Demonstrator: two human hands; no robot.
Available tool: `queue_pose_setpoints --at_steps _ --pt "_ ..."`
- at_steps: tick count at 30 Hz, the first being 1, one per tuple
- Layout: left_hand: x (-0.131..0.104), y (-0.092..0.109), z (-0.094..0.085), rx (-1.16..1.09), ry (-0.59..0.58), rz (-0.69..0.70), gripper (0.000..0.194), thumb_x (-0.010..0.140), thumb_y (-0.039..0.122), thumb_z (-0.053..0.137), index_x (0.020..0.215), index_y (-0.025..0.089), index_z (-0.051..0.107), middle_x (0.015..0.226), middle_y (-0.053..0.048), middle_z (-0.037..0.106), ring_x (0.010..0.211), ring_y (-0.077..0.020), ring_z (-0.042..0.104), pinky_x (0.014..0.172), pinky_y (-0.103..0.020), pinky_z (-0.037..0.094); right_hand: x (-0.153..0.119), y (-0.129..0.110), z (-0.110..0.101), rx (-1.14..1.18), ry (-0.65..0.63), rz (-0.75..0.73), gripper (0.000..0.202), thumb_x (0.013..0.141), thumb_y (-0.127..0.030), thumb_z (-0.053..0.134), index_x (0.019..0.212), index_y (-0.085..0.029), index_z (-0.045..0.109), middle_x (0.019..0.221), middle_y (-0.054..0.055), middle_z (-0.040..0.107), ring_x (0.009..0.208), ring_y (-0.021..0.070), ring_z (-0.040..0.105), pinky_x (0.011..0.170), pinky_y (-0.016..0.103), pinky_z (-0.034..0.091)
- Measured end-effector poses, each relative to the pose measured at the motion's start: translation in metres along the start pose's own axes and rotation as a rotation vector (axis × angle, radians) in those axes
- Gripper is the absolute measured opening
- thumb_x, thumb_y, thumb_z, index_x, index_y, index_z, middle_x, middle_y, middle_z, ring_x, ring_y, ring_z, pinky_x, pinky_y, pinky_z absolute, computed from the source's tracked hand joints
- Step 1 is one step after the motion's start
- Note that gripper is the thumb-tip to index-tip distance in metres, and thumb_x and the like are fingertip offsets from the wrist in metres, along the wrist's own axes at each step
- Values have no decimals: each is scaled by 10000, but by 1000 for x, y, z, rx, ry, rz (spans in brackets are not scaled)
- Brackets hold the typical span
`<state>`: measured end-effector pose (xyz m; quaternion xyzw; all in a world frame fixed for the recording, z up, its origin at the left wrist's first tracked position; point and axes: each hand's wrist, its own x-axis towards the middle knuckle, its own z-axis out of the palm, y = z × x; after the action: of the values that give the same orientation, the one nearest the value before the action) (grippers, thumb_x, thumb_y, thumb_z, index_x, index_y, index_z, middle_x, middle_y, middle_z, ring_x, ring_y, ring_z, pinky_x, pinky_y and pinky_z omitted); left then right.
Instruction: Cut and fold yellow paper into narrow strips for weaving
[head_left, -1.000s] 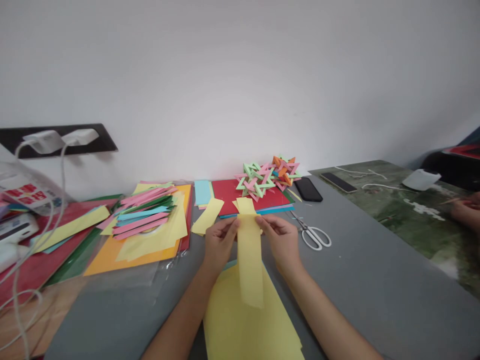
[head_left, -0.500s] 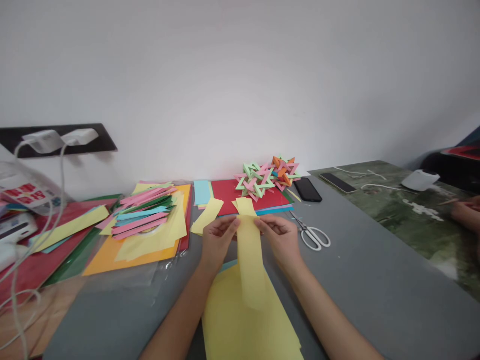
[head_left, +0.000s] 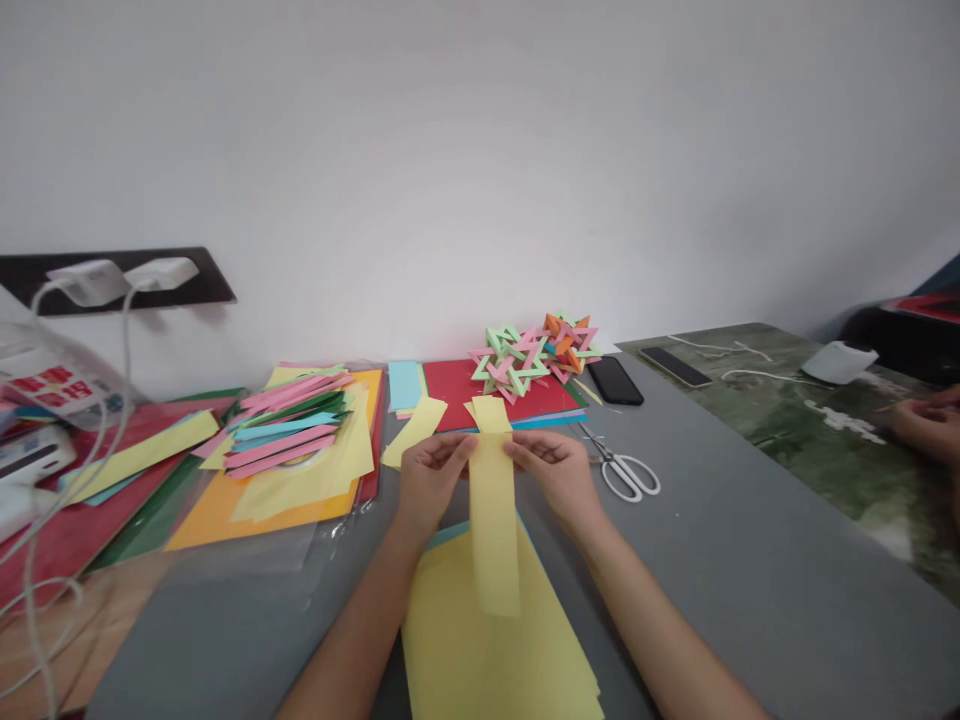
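Both hands pinch the far end of a yellow paper strip (head_left: 494,530), one at each side edge. My left hand (head_left: 435,475) is closed on its left corner, thumb on top. My right hand (head_left: 553,472) grips the right corner the same way. From there the strip hangs toward me above larger yellow paper sheets (head_left: 487,660), whose stack shows a blue edge. Just beyond my fingers lie more yellow strips (head_left: 491,413). White-handled scissors (head_left: 630,477) rest to the right of my right hand.
Folded paper star models (head_left: 511,360) sit on red paper (head_left: 448,382) by the wall. Pink, green and blue folded strips (head_left: 289,420) are piled at left. A black phone (head_left: 616,381) lies at the back; another person's hand (head_left: 930,425) is at far right. White cables (head_left: 126,360) hang left.
The yellow strip has shifted slightly left with both hands, and its near end now hangs straighter. The other person's hand has moved a little to the left.
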<state>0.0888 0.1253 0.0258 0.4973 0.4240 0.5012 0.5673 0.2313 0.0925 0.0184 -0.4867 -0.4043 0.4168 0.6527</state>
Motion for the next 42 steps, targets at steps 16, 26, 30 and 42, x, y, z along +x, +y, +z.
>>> queue_pose_setpoints --at_steps 16,26,30,42 --pt "3 -7 0 31 -51 -78 278 583 361 686 725 122 670 680 -72 697 568 -154 633 529 -236 517 4 7 -2 -92 18 50 292 573 -375 684 732 -131 667 595 58 665 513 157 601 435 232 435" --pt "3 -8 0 62 -88 -148 290 543 384 703 683 132 669 665 -76 696 549 -168 632 507 -252 513 0 7 -1 -165 52 -7 281 614 -410 644 686 -140 670 603 56 671 523 168 607 464 251 460" --pt "4 -9 -1 67 -58 -116 263 557 377 695 651 134 665 638 -65 692 535 -154 624 509 -238 506 2 10 -1 -140 25 52 291 583 -405 670 697 -137 671 616 63 678 540 181 620 476 259 471" --pt "4 -10 2 61 -77 -146 277 525 375 710 656 133 676 678 -78 700 564 -171 636 526 -258 507 2 11 -1 -130 78 15 290 580 -413 669 684 -143 677 607 55 677 520 173 613 450 254 463"
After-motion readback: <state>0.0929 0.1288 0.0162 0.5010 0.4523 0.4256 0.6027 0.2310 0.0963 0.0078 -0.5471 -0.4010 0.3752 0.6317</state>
